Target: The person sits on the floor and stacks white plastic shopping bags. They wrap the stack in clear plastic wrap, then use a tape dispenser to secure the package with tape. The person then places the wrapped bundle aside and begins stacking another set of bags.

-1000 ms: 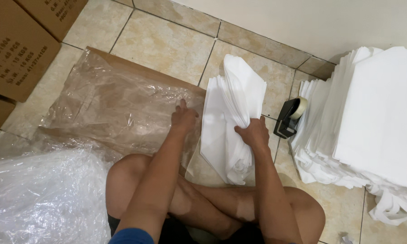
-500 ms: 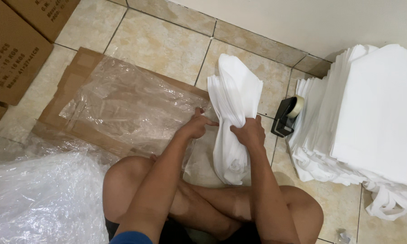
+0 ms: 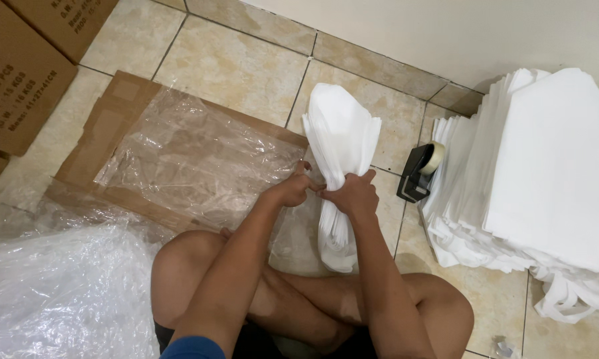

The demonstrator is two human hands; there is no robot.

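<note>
I sit cross-legged on a tiled floor. My left hand (image 3: 293, 190) and my right hand (image 3: 354, 193) both squeeze the middle of a bundle of white fabric bags (image 3: 342, 143), pinching it into a narrow waist. The bundle's top fans out above my hands and its lower end lies on the floor by my legs. A clear plastic sheet (image 3: 199, 159) spread over flattened brown cardboard (image 3: 106, 119) lies just left of the bundle.
A tall stack of white bags (image 3: 539, 179) stands at the right, with a black tape dispenser (image 3: 419, 171) beside it. Brown cartons (image 3: 20, 73) stand at the upper left. Crumpled clear plastic (image 3: 53, 292) lies at the lower left. A wall runs along the top.
My left hand left the plastic sheet and joined the right hand on the bundle. The bundle was gathered and squeezed tighter in its middle.
</note>
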